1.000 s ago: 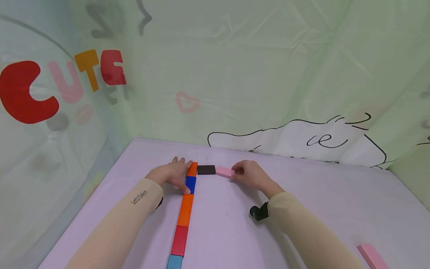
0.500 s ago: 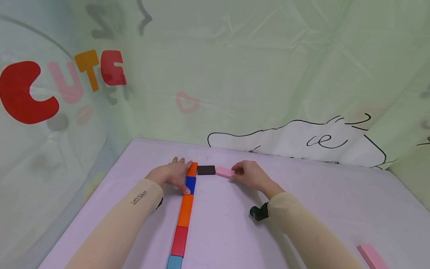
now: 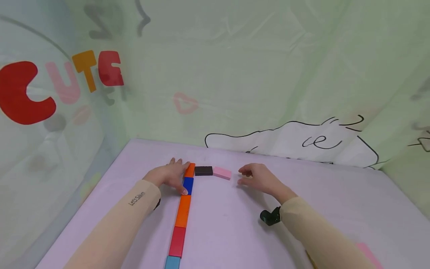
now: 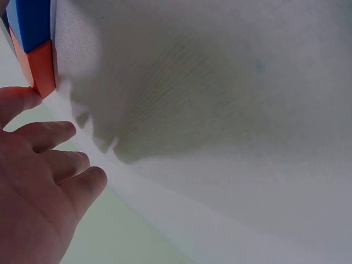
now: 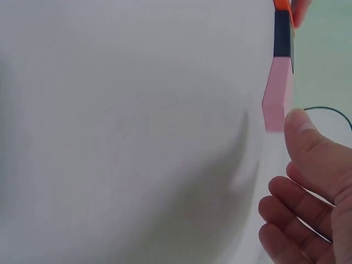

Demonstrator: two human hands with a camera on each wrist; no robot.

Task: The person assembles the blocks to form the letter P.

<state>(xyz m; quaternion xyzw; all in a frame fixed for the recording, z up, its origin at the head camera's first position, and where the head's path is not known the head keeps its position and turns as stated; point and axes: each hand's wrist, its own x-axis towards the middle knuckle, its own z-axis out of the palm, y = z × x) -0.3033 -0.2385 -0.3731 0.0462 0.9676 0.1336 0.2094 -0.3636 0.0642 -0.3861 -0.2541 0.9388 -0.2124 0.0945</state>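
Note:
My left hand rests at the far end of a row of blocks, index finger at the far orange block and thumb on the blue block. In the left wrist view, a fingertip touches the orange block. To the right of the row's far end lies a black block, with a pink block set at a slight angle against it. My right hand is just right of the pink block, fingers loosely bent and apart, holding nothing. The right wrist view shows the thumb near the pink block's end.
Nearer along the row are a longer orange block, a red block and a light blue block. Another pink block lies at the lower right, partly behind the right sleeve. A fabric wall stands behind the table.
My right hand has let go of the pink block and moved right, away from it. My left hand stays on the row. The head view has shifted slightly.

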